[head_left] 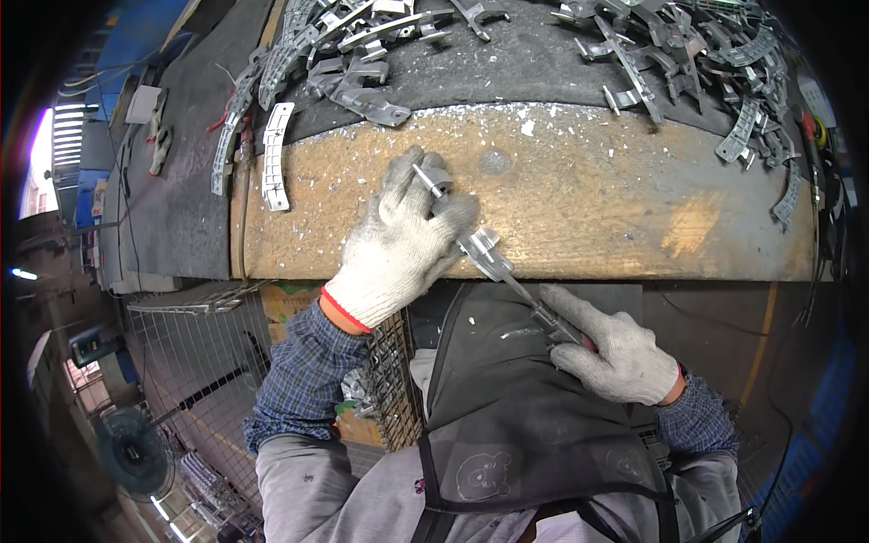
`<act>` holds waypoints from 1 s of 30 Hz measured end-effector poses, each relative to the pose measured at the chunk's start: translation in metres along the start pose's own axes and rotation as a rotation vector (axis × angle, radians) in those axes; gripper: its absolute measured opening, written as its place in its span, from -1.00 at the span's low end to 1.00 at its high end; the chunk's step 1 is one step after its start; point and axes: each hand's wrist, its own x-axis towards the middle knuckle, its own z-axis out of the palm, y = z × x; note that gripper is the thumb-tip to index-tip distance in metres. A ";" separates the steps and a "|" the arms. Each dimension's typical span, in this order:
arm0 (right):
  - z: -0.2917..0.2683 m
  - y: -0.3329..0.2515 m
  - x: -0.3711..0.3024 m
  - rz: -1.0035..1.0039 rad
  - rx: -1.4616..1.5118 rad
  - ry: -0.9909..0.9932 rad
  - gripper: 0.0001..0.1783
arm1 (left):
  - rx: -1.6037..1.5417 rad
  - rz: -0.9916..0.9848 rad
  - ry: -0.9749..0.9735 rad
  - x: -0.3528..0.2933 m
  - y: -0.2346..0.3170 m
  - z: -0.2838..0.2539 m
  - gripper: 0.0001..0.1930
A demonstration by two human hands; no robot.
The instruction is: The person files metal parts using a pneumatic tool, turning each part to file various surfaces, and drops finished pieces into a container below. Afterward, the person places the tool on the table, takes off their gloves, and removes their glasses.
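Note:
My left hand (403, 240), in a white knit glove, presses a small grey metal casting (457, 222) down on the worn wooden bench edge (634, 217). The fingers are closed around its upper end. My right hand (614, 353), also gloved, grips the handle of a thin metal file (520, 291). The file's tip lies against the lower end of the casting near the bench's front edge. Both hands sit over my dark apron.
Heaps of grey metal castings (362, 54) and curved parts (742, 81) cover the dark mat behind the bench. A white ribbed strip (276, 156) lies at the bench's left end. Pale filings dust the wood. A wire mesh basket (208, 344) stands lower left.

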 end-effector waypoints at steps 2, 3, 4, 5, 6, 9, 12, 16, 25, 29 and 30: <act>0.000 0.000 0.001 -0.001 0.008 -0.015 -0.14 | 0.002 0.002 0.005 0.000 0.000 0.000 -0.46; 0.000 0.000 0.001 -0.014 0.019 -0.012 -0.14 | 0.004 -0.003 0.011 -0.001 0.000 0.000 -0.46; 0.000 0.000 0.001 0.005 -0.004 -0.013 -0.15 | 0.004 -0.003 0.010 -0.001 0.001 0.001 -0.46; -0.001 0.000 0.000 -0.026 0.030 -0.009 -0.15 | -0.001 -0.004 0.015 -0.001 0.001 0.001 -0.46; -0.001 0.001 0.000 -0.005 0.014 -0.011 -0.14 | -0.005 -0.005 0.019 -0.001 0.001 0.001 -0.45; 0.000 0.002 0.000 0.021 -0.023 -0.025 -0.14 | -0.004 -0.012 0.012 -0.001 0.001 0.002 -0.43; 0.005 0.004 0.001 -0.008 -0.039 0.007 -0.14 | 0.003 -0.012 0.015 -0.001 0.001 0.002 -0.41; 0.006 0.007 0.002 -0.003 -0.074 0.024 -0.14 | -0.005 -0.011 0.026 -0.002 0.001 0.002 -0.40; 0.005 -0.004 0.009 0.055 -0.139 0.064 -0.12 | -0.031 -0.011 0.043 -0.002 -0.001 0.005 -0.40; 0.003 -0.010 0.012 0.036 -0.135 0.033 -0.11 | -0.045 -0.037 0.035 -0.004 -0.001 0.005 -0.43; 0.002 -0.011 0.013 0.056 -0.149 0.020 -0.11 | -0.077 -0.026 0.047 -0.004 -0.002 0.005 -0.44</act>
